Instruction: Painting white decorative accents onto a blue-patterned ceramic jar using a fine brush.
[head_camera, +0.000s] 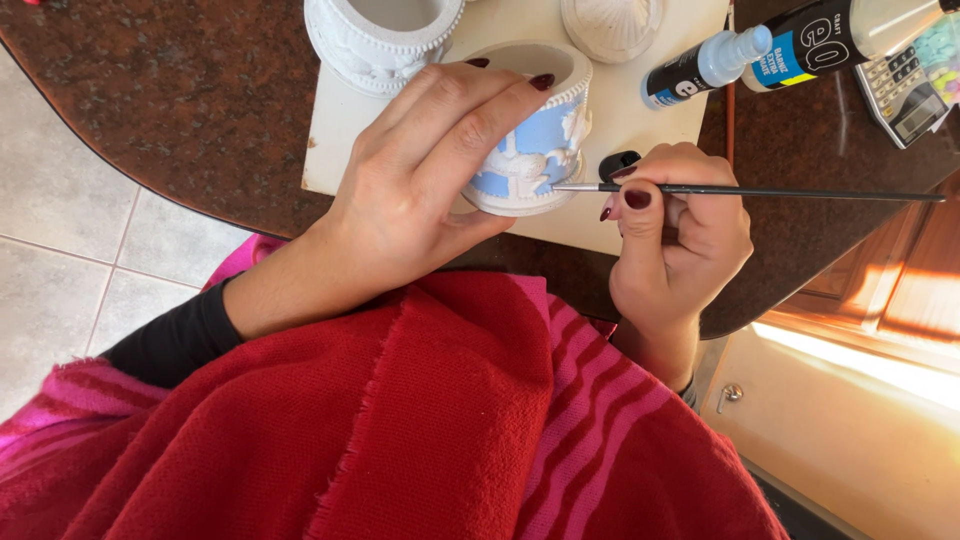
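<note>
1. One round white pot (535, 140) is in hand: a small ceramic piece with a beaded rim, raised white relief figures on its wall, and light blue paint filling the background between them. It is tipped on its side, mouth facing away from the person, at the near edge of a cream board (640, 110).
2. One left hand (420, 170) wraps over the pot, fingers curled around its wall and rim, gripping it. The nails are dark red.
3. One right hand (675, 235) holds one thin paintbrush (750, 191), fingers pinched closed around the dark handle. The brush lies level, its tip touching the blue part of the pot's wall on the right side.
4. Two more white pieces stand on the board towards its far edge: a matching beaded pot (380, 35), upright and unpainted, touching or just beside the held one, and a ribbed dome-shaped piece (612, 25) to its right.
5. One small black cap (618, 163) lies on the board just beyond the right hand.
6. Two paint bottles lie at the far right of the brown speckled table (180, 100): a smaller bottle (705, 65) with a pale blue nozzle and a larger bottle (835, 35) beside it.
7. One calculator (905, 85) sits near the table's right edge.
8. A red shawl (400, 430) with pink stripes covers the person's lap below the table's near edge.
</note>
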